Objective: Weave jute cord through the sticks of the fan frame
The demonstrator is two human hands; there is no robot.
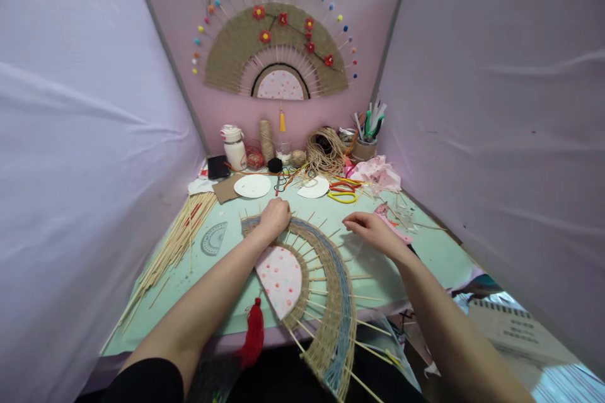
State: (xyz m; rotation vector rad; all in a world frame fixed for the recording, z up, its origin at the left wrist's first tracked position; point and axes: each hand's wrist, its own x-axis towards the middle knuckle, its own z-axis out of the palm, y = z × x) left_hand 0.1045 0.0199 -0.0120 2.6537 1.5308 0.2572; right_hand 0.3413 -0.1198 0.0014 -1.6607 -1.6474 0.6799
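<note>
From where I stand, the two hands are apart. The left hand [276, 219] is curled closed on the upper stretch of a woven fan [334, 283]; whether it pinches cord or a stick there is hidden. The right hand [371, 232] hovers off to the fan's outer side, fingers bunched; I can't tell if a strand runs between them.

The one fan in work lies aslant across the near part of the bench [428, 267], its lower end jutting past the edge toward the lap. I'd judge the step to be weaving the blue band through the spokes; the next move seems to call for a firm left hold while the right keeps any cord snug.

Around it I count one red tassel [254, 332], one protractor [214, 239] and a pile of sticks [174, 239] too tangled to number. Farther back are two white card pieces, one oval [252, 186] and one cut away [314, 187], one bottle [235, 150], one twine spool [266, 141] and one big coil of cord [326, 150]. On the back panel hangs one more fan [231, 53], with six yellow-centred red flowers and one yellow tassel [282, 121].
</note>
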